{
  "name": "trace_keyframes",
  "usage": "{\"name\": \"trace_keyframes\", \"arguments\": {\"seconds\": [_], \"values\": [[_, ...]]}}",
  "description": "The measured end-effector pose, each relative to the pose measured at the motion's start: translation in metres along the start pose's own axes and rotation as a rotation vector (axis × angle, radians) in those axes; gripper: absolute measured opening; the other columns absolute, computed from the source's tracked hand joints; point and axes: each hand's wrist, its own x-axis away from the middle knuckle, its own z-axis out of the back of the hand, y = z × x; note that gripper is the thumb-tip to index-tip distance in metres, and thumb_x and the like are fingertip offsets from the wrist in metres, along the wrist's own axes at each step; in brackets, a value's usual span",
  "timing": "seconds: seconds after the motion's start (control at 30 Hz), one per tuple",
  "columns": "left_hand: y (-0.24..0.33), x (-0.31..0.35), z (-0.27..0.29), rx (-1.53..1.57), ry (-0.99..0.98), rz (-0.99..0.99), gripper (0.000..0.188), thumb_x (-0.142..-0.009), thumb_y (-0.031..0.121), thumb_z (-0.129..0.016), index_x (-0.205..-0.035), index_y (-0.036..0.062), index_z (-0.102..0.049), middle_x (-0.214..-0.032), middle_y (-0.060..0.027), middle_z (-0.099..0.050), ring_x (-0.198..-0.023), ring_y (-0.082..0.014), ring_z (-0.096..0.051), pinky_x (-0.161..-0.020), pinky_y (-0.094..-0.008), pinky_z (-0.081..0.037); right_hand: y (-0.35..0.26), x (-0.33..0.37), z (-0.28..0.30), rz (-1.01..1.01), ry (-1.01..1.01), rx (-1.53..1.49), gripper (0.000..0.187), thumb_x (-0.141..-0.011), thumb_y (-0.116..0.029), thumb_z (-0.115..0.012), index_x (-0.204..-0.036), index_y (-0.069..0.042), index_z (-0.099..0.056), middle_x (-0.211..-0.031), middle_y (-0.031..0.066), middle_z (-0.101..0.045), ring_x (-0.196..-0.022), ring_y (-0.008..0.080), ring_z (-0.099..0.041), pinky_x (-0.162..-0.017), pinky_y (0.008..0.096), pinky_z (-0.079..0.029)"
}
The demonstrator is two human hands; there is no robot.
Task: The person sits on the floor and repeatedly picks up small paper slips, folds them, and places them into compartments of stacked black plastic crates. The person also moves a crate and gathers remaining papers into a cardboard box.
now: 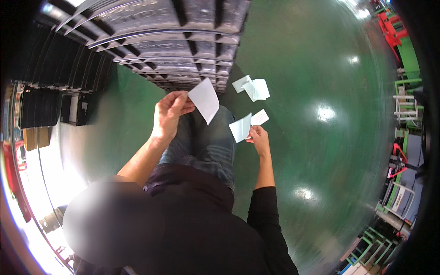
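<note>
Paper (206, 101), long axis toward lower right

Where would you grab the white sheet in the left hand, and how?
Probably by its right edge, coming from the right: the left hand pinches the left corner of the white sheet, while the right edge stands free. It looks thin and slightly curved, so a light pinch across both faces should suit.

left overexposed | floor (311, 151) glare spots | rim bent, dark | lower-left patch blurred
</note>
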Motion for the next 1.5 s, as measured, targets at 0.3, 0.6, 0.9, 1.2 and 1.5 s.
{"name": "trace_keyframes", "arguments": {"seconds": [0.3, 0.6, 0.9, 1.2, 1.5], "values": [[-0.002, -0.006, -0.007, -0.035, 0.034, 0.026, 0.025, -0.095, 0.018, -0.058, -0.105, -0.0048, -0.061, -0.093, -0.0124, -0.068, -0.083, -0.0187, -0.068, -0.078, -0.0308, -0.056, 0.139, -0.009, 0.042, -0.304, 0.284, 0.075, 0.021, -0.087, -0.017, -0.057, -0.100, 0.000, -0.063, -0.081, 0.0100, -0.065, -0.076, 0.0201, -0.067, -0.063, 0.0357, -0.057], [0.008, 0.004, -0.010, 0.003, 0.049, -0.048, 0.024, -0.096, 0.017, -0.056, -0.103, -0.0045, -0.062, -0.093, -0.0094, -0.067, -0.084, -0.0153, -0.066, -0.076, -0.0267, -0.055, -0.079, 0.023, -0.041, 0.482, 0.360, 0.580, 0.017, -0.087, -0.014, -0.063, -0.100, -0.005, -0.068, -0.091, 0.0134, -0.062, -0.080, 0.0267, -0.063, -0.069, 0.0366, -0.050], [0.042, 0.045, 0.022, -0.442, 0.320, -0.570, 0.012, -0.084, 0.008, -0.068, -0.095, 0.0031, -0.066, -0.083, -0.0071, -0.068, -0.080, -0.0165, -0.065, -0.076, -0.0294, -0.050, -0.265, 0.106, -0.194, 0.627, 0.003, 0.388, 0.030, -0.081, -0.029, -0.076, -0.085, 0.001, -0.069, -0.067, 0.0080, -0.063, -0.059, 0.0149, -0.059, -0.057, 0.0284, -0.048], [0.070, 0.066, 0.059, -0.991, 0.359, -1.194, 0.038, -0.070, 0.010, -0.078, -0.104, 0.0134, -0.061, -0.108, -0.0003, -0.063, -0.110, -0.0195, -0.058, -0.104, -0.0501, -0.031, -0.282, 0.144, -0.219, 0.836, 0.012, 0.373, 0.014, -0.082, -0.010, -0.072, -0.084, 0.002, -0.065, -0.071, 0.0062, -0.063, -0.059, 0.0110, -0.056, -0.056, 0.0262, -0.046], [0.157, 0.072, 0.114, -0.145, 0.159, -0.689, 0.064, -0.075, 0.026, -0.080, -0.129, 0.0123, -0.051, -0.135, -0.0059, -0.049, -0.130, -0.0221, -0.041, -0.104, -0.0482, -0.032, -0.346, 0.194, -0.214, 1.243, 0.060, 0.403, 0.014, -0.079, -0.002, -0.070, -0.078, 0.001, -0.056, -0.069, 0.0047, -0.051, -0.056, 0.0107, -0.046, -0.052, 0.0256, -0.037]]}}
